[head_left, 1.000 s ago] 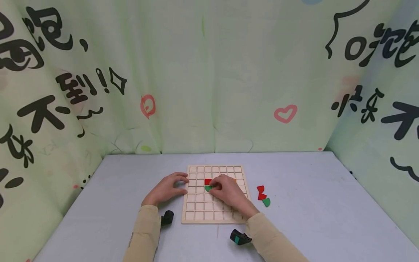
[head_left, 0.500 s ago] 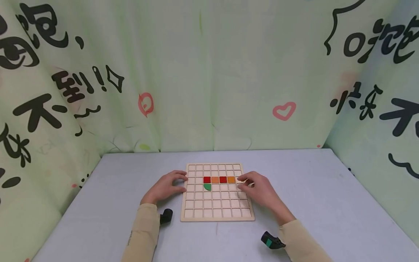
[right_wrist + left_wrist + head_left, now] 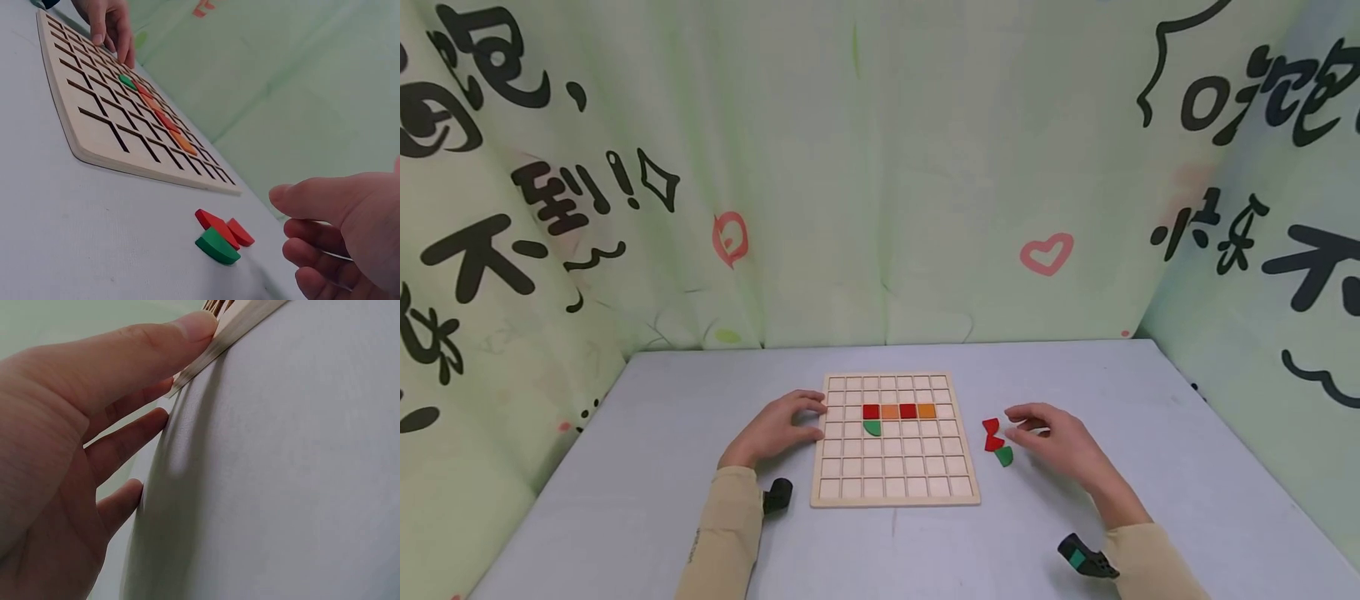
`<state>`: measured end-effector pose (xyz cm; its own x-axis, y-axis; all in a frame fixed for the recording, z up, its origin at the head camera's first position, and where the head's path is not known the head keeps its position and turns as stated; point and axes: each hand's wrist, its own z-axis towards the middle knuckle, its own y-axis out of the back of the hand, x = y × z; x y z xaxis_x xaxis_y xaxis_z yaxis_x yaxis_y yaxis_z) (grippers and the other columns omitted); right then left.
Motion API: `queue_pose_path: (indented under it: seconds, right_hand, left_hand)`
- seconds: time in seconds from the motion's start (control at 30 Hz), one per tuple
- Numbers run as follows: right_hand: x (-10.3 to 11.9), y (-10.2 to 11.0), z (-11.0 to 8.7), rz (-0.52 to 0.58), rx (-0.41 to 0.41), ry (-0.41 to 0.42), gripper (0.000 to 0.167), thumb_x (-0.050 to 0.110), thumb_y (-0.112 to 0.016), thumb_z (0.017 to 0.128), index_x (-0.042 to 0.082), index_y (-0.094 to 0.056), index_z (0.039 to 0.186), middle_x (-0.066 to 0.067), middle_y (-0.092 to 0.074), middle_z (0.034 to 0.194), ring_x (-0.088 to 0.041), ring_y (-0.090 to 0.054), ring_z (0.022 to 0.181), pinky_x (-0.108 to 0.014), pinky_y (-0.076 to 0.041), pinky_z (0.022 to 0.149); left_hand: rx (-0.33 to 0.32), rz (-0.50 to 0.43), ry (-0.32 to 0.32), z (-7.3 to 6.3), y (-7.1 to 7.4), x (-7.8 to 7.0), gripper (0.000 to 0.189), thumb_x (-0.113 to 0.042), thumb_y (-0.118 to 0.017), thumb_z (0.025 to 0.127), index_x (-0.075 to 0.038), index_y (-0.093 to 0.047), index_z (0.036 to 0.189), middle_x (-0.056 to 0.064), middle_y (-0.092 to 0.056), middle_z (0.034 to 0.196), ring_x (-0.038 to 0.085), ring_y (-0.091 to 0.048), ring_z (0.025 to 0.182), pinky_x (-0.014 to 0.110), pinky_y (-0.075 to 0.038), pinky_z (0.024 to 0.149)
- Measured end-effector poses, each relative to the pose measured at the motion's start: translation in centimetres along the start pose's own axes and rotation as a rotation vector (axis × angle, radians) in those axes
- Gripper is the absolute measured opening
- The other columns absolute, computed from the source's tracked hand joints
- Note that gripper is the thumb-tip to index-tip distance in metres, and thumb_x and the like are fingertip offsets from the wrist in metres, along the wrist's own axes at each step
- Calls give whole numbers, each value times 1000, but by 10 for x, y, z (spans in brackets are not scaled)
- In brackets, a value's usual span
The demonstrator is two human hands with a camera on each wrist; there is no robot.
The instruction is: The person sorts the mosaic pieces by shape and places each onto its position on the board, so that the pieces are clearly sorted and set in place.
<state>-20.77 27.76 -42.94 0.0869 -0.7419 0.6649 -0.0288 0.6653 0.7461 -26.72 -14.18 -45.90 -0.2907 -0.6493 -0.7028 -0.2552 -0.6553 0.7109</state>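
Note:
A wooden grid board (image 3: pixel 895 492) lies flat on the table, with a row of red and orange square tiles (image 3: pixel 898 412) set in its cells. Under the leftmost red square, a green quarter-round piece (image 3: pixel 872 427) fills one cell. My left hand (image 3: pixel 775 429) rests at the board's left edge, thumb and fingertips touching it. To the right of the board lie two red pieces (image 3: pixel 993 443) and a green piece (image 3: pixel 1003 456), close together. Just right of these, my right hand (image 3: pixel 1060 442) hovers with loosely bent fingers and holds nothing; the right wrist view shows a gap between them.
The pale table (image 3: pixel 700 375) runs back to a light green curtain (image 3: pixel 887 208) with black lettering, which also closes off both sides. A black wrist device (image 3: pixel 778 495) sits by the left sleeve, and another (image 3: pixel 1086 557) by the right sleeve.
My right hand has left the green piece on the board and moved right, across to the loose pieces beside it. The left hand stays at the board's edge.

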Motion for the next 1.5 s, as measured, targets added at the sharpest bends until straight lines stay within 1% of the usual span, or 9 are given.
queue_pose_path:
  seconds: [0.33, 0.63, 0.77, 0.87, 0.97, 1.13, 1.23, 1.4, 1.5]
  right_hand:
    - [-8, -5, -4, -35, 69, 16, 37, 18, -74, 86, 5, -65, 119, -5, -65, 107, -20, -58, 92, -31, -54, 75]
    - [-7, -13, -6, -103, 116, 109, 34, 14, -80, 81, 3, -68, 110, 1, -63, 94, -16, -53, 82, -28, -49, 69]
    - [-7, -15, -7, -116, 116, 77, 32, 15, -80, 81, 5, -68, 109, 2, -61, 92, -15, -52, 81, -27, -50, 69]
    - [-10, -15, -6, -126, 99, 53, 30, 15, -79, 81, 6, -69, 108, 1, -64, 95, -14, -55, 83, -30, -52, 73]
    - [-14, -13, -6, -141, 70, 62, 25, 13, -77, 83, 5, -69, 106, 0, -65, 96, -15, -57, 84, -33, -53, 75]
    - [-21, -7, -5, -174, -17, 37, 16, 10, -70, 89, 3, -70, 103, -4, -67, 93, -19, -59, 83, -37, -55, 75]
    - [-22, -3, -5, -187, -39, 13, 19, 13, -68, 91, 1, -70, 106, -6, -68, 95, -21, -59, 85, -39, -55, 75]
    - [-21, 2, -2, -186, 49, 90, 35, 14, -73, 87, 1, -68, 119, -9, -64, 104, -19, -55, 84, -33, -51, 69]
    - [-20, 2, -2, -182, 87, 137, 33, 9, -74, 86, 4, -69, 118, -9, -61, 109, -17, -52, 84, -30, -50, 69]
  left_hand:
    - [2, 3, 10, -1, -1, 0, 36, -16, -78, 84, -8, -69, 118, 4, -52, 141, 29, -40, 137, 45, -33, 114]
    - [-1, -11, 10, -1, -4, 2, 36, -16, -79, 83, -8, -70, 117, 4, -53, 140, 30, -41, 136, 46, -34, 113]
    - [2, -23, 23, -3, -5, 1, 36, -16, -79, 83, -7, -70, 117, 4, -52, 141, 30, -40, 137, 47, -33, 113]
    - [4, -22, 26, -4, -6, 1, 36, -16, -78, 83, -8, -70, 117, 4, -52, 141, 31, -40, 137, 48, -34, 113]
    - [3, -18, 30, -4, -7, 2, 36, -15, -78, 83, -8, -70, 117, 3, -52, 141, 30, -40, 137, 47, -34, 112]
    - [-4, -20, 42, -4, -7, 2, 36, -15, -79, 83, -8, -70, 117, 2, -52, 141, 28, -40, 137, 45, -34, 113]
    - [-10, -24, 40, -4, -6, 1, 37, -14, -79, 82, -8, -70, 117, 3, -52, 141, 29, -40, 137, 46, -34, 113]
    - [-15, -18, 30, -3, -4, 0, 37, -15, -79, 82, -7, -70, 117, 4, -53, 140, 30, -40, 137, 46, -33, 113]
    - [-15, -14, 20, -2, -2, 1, 37, -16, -79, 83, -8, -70, 117, 4, -53, 140, 30, -41, 136, 47, -34, 113]
